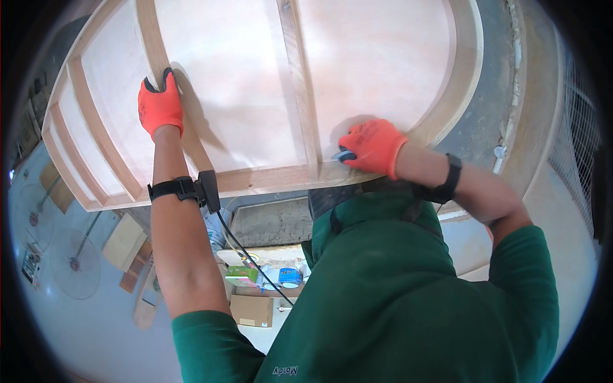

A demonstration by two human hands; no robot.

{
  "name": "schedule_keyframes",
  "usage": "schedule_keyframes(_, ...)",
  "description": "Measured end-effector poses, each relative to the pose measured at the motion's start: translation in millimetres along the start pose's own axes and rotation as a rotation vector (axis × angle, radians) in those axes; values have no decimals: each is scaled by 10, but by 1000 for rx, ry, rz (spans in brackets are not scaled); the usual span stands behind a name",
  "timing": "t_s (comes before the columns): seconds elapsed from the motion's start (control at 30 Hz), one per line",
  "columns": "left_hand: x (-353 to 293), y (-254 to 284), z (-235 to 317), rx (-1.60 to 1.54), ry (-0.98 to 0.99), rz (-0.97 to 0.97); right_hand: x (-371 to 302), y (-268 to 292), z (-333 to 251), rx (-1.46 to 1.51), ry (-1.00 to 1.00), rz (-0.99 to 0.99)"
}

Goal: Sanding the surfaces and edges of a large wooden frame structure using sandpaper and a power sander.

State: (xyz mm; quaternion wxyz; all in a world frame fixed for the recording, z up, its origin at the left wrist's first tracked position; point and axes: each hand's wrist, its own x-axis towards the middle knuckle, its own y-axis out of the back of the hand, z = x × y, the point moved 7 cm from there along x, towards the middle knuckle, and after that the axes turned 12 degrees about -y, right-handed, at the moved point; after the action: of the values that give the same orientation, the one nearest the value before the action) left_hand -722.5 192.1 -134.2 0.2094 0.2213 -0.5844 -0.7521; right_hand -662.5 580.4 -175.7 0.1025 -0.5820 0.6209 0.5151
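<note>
A large wooden panel (230,76) with a pale face, a curved rim and several wooden crossbars lies before me. My left hand (161,107), in a red glove with dark fingertips, is wrapped round a slanted crossbar (151,38) left of the middle. Close to the near edge, my right hand (375,145), gloved alike, is closed on a small tool with a bluish-grey, blade-like end (343,155). That end points left toward the middle crossbar (300,83), just above the near rail (262,179). The rest of the tool is hidden in the glove.
A black cable (239,246) hangs from the strap on my left forearm. Below the panel are a green box (241,275), a blue package (290,276) and a cardboard box (251,311). Fans (75,263) and boards (124,242) are at left, wire mesh (578,127) at right.
</note>
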Motion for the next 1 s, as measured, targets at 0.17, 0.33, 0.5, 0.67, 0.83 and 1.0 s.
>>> schedule_keyframes(0.17,-1,31,36,12,1,-12,44,-115,-259,22,-73,78)
schedule_keyframes(0.33,-28,24,21,-14,15,-25,0,-61,-288,104,-141,162)
schedule_keyframes(0.5,-17,2,-6,-25,1,-19,-102,56,-487,-32,-143,155)
schedule_keyframes(0.67,-2,7,31,-49,-13,-30,48,-64,-461,-82,-176,173)
schedule_keyframes(0.83,-19,33,112,19,-21,-27,43,-100,-306,144,-200,209)
schedule_keyframes(1.0,38,11,-11,43,-98,64,27,-76,-230,208,-244,312)
